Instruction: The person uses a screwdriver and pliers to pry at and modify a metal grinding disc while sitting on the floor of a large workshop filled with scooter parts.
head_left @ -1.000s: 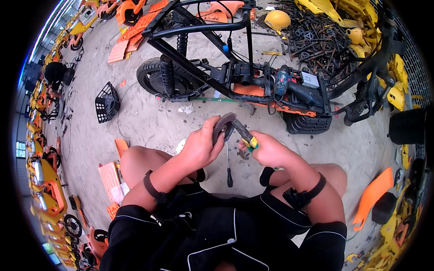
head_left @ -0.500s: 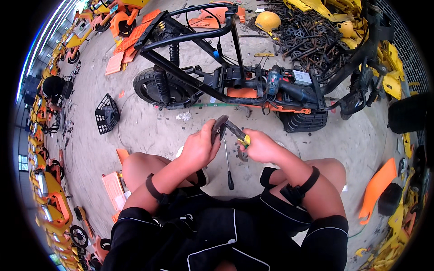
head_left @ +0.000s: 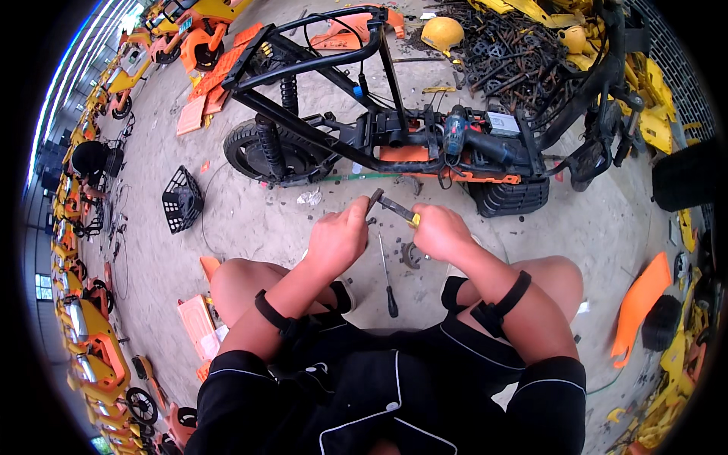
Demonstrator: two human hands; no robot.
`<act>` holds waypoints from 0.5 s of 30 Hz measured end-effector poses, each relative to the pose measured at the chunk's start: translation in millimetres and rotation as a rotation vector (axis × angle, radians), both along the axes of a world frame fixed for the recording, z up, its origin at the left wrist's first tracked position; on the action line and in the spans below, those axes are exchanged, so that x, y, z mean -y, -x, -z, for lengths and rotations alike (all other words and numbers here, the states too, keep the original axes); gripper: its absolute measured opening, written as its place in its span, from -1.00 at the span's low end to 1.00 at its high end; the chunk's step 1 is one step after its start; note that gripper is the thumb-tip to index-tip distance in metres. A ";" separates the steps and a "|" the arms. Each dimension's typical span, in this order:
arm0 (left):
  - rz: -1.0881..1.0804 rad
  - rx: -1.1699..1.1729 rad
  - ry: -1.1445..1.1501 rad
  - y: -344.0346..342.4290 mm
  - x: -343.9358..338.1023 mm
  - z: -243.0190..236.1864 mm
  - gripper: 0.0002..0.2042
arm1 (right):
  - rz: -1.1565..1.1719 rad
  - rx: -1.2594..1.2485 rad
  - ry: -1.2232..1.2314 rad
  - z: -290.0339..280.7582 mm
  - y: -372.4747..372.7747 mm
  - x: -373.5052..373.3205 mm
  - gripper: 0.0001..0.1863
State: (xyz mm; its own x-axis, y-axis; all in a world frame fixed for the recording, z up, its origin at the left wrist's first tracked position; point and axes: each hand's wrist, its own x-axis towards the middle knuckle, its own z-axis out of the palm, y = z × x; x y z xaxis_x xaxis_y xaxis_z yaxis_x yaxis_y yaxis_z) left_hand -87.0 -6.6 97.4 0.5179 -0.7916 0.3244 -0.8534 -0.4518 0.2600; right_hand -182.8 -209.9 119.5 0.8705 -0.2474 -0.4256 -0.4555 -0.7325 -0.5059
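Above the floor between my knees, my left hand (head_left: 339, 236) is closed around a curved dark metal piece (head_left: 374, 199) that resembles a brake shoe, mostly covered by my fingers. Opposite it, my right hand (head_left: 443, 231) grips a yellow-handled tool (head_left: 396, 209) with a flat grey metal end. The tool's tip meets the curved piece; its exact kind is hard to make out. Beneath my hands a long screwdriver (head_left: 390, 292) with a dark handle lies on the concrete. A second curved metal piece (head_left: 410, 255) rests beside it.
A stripped black scooter frame (head_left: 318, 98) stands ahead, carrying a cordless drill (head_left: 478, 142). Behind it is a heap of dark metal parts (head_left: 508, 68) with a yellow helmet (head_left: 442, 35) nearby. A black basket (head_left: 182, 200) and orange panels (head_left: 199, 324) lie left.
The curved piece has turned more edge-on and is more hidden by my left hand. My right hand has risen slightly, with the tool lying flatter against the piece.
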 end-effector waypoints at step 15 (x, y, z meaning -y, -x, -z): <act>-0.239 -0.464 0.017 -28.4 -27.8 -0.3 -0.61 | -0.071 0.171 0.316 3.4 -6.7 40.3 -0.80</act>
